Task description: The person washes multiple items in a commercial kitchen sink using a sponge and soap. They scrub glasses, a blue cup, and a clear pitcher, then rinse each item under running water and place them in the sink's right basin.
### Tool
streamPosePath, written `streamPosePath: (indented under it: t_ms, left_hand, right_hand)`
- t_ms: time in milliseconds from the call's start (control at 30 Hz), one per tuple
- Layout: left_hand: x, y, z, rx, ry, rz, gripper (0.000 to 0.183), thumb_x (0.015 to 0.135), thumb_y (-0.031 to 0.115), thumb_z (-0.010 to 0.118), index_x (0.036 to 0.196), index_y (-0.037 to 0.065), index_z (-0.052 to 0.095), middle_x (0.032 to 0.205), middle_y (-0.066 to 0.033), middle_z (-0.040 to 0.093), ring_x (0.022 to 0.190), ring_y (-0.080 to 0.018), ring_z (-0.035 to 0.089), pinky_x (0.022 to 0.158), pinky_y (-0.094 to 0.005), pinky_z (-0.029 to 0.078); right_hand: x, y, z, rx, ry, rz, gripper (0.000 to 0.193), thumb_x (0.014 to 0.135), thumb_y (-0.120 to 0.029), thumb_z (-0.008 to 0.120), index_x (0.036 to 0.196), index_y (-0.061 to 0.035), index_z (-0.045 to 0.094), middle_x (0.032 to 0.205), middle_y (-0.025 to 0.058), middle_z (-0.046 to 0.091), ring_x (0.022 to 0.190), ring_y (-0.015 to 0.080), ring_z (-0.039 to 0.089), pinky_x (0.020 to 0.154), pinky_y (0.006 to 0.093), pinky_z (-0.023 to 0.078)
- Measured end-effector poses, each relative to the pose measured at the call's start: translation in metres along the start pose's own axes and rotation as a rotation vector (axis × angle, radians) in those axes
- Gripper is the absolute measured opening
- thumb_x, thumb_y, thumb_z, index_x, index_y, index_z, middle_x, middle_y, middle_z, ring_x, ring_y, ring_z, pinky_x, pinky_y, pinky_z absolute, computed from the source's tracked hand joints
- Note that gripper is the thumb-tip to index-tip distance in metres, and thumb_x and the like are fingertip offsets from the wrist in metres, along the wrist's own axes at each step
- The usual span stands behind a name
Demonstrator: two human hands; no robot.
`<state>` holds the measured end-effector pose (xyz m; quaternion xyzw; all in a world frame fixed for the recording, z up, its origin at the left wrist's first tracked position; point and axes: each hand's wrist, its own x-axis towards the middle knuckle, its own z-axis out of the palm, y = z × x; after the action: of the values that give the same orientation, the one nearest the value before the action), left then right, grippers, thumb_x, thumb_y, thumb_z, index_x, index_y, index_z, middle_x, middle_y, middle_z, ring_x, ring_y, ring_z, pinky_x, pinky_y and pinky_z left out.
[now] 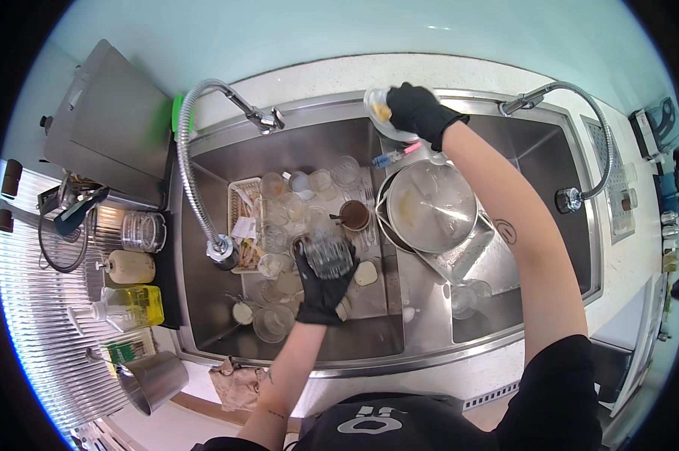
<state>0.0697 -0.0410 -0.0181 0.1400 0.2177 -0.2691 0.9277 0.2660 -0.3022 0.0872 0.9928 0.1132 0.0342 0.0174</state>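
My left hand [326,289], in a black glove, is closed round a clear ribbed glass [330,255] above the crowded left basin. At the back rim my right hand [415,111], also gloved in black, grips a clear container [372,98] with something yellow [382,113] inside; its fingertips are partly hidden. Just below that hand lie a blue-and-pink item [388,158] and a big round pan [433,207] across the divider. Near my left hand are a cup of brown liquid [354,215], a whitish lidlike piece [366,273] and several clear glasses [273,322].
A wicker basket [243,192] with papers stands in the left basin. Coiled spray taps arch over both sides, the left head [223,252] and right head [569,200]. Clear cups [469,298] sit in the right basin. Soap bottles [133,308] and a metal pitcher [153,382] line the left.
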Motion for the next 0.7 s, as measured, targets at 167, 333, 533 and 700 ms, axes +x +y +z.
streamPosePath:
  t_ms: [167,333,533,700]
  left_hand:
    - [-0.043,-0.015,-0.008,-0.079,0.114,-0.101,0.063,0.075,0.059,0.043,0.118,0.013,0.043,0.108,-0.0124,0.052,0.097,-0.029,0.052,0.077,-0.0443,0.045]
    - [-0.055,-0.014,-0.006,0.038,0.009,-0.191,0.062,0.076,0.057,0.043,0.121,0.014,0.042,0.113,-0.0125,0.05,0.099,-0.03,0.052,0.077,-0.0455,0.045]
    - [-0.065,0.003,0.015,0.266,-0.13,-0.171,0.057,0.083,0.048,0.039,0.126,0.011,0.037,0.117,-0.0114,0.049,0.101,-0.0306,0.051,0.077,-0.0466,0.047]
    - [-0.075,0.01,0.039,0.413,-0.143,-0.202,0.051,0.086,0.044,0.041,0.123,0.008,0.039,0.117,-0.0089,0.049,0.102,-0.0214,0.052,0.077,-0.0378,0.047]
  right_hand:
    - [0.003,-0.001,-0.004,0.468,-0.161,0.016,0.029,0.073,-0.023,0.05,0.088,-0.0008,0.062,0.088,0.019,0.061,0.08,0.0284,0.06,0.069,0.0346,0.047]
    - [-0.013,0.034,-0.026,1.306,0.112,0.147,0.027,0.076,-0.02,0.05,0.088,0.0022,0.058,0.078,0.0117,0.061,0.069,0.016,0.057,0.06,0.0298,0.044]
    - [-0.112,-0.078,-0.068,1.452,0.253,0.037,0.023,0.086,-0.022,0.052,0.09,0.0003,0.056,0.082,0.0035,0.059,0.077,0.0092,0.054,0.068,0.0244,0.042]
    - [-0.209,-0.159,-0.02,1.386,0.149,0.064,0.02,0.082,-0.017,0.055,0.095,-0.002,0.053,0.083,0.0094,0.055,0.076,0.0208,0.054,0.069,0.0308,0.043]
